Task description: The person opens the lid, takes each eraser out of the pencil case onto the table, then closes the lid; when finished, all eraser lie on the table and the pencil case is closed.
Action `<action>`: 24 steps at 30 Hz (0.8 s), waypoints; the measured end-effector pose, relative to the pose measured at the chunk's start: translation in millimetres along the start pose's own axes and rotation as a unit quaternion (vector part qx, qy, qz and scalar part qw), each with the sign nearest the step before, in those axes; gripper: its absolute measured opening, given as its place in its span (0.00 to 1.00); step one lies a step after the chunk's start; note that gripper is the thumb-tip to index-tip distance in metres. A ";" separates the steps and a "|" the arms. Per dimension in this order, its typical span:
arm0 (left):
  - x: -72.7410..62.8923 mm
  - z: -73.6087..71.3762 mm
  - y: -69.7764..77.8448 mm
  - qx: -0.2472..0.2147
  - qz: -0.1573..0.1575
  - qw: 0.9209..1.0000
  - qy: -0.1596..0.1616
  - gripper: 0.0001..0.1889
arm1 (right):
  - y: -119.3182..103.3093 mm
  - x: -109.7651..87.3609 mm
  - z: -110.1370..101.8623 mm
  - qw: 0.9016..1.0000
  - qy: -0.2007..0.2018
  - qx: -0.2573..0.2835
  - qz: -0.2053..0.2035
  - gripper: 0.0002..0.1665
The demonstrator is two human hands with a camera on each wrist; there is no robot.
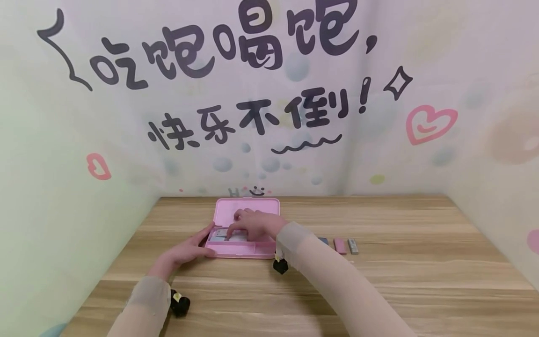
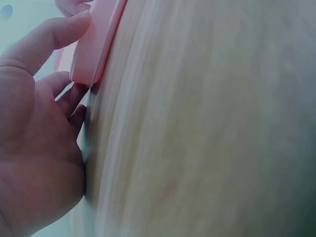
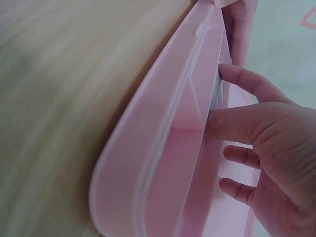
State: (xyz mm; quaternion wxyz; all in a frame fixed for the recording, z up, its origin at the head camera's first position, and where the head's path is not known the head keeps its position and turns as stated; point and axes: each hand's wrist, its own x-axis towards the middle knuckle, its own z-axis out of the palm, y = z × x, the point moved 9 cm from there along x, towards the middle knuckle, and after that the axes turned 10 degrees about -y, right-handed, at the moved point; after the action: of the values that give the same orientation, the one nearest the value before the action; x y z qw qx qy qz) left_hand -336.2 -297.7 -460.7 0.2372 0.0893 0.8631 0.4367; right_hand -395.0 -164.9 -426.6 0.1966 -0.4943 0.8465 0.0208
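Observation:
A pink pencil case [image 1: 233, 250] lies on the table with its lid [image 1: 225, 210] raised at the back. My left hand [image 1: 185, 252] holds its left end, thumb on the front wall and fingers along the side, as the left wrist view shows. My right hand [image 1: 254, 224] reaches over into the rear compartment. There its thumb [image 3: 232, 123] and index finger [image 3: 252, 81] stand on either side of a small grey-white block [image 3: 217, 94], mostly hidden by the case wall. Other pale blocks [image 1: 219, 233] lie at the compartment's left end. The other right fingers are loosely bent.
To the right of the case, partly behind my right forearm, small blocks stand in a row: a blue one [image 1: 323, 240], a pink one [image 1: 339, 246] and a grey one [image 1: 353, 246]. A printed cloth wall [image 1: 294, 168] rises behind the wooden table [image 1: 400, 224].

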 end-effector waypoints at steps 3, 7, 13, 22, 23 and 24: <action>-0.5 0.2 1.0 -0.002 0.002 1.000 -0.001 0.53 | -0.2 0.3 -0.2 1.000 0.002 -0.002 -0.002 0.36; -0.3 -0.1 0.7 -0.002 -0.001 1.000 -0.002 0.53 | -0.7 0.7 0.0 1.000 0.004 -0.005 -0.006 0.35; 2.2 -1.7 -0.6 -0.002 0.005 1.000 -0.003 0.53 | -2.8 -0.4 -1.7 1.000 0.003 -0.023 -0.011 0.32; 1.9 -2.4 0.0 0.007 0.012 1.000 -0.003 0.53 | -4.0 -2.5 -2.5 0.999 -0.002 -0.033 -0.011 0.33; 1.2 -2.0 1.2 0.011 0.012 1.000 -0.003 0.53 | -3.6 -3.2 -2.5 1.000 -0.003 -0.026 -0.010 0.33; 0.5 -1.8 2.0 0.013 0.013 1.000 -0.003 0.53 | -3.1 -4.0 -2.8 1.000 -0.004 -0.020 -0.009 0.34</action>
State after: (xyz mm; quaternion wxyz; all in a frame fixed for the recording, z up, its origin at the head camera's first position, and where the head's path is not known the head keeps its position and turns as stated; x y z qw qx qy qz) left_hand -337.6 -297.6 -458.4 0.2331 0.1047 0.8670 0.4279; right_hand -391.6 -163.9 -422.1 0.1899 -0.5061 0.8405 0.0380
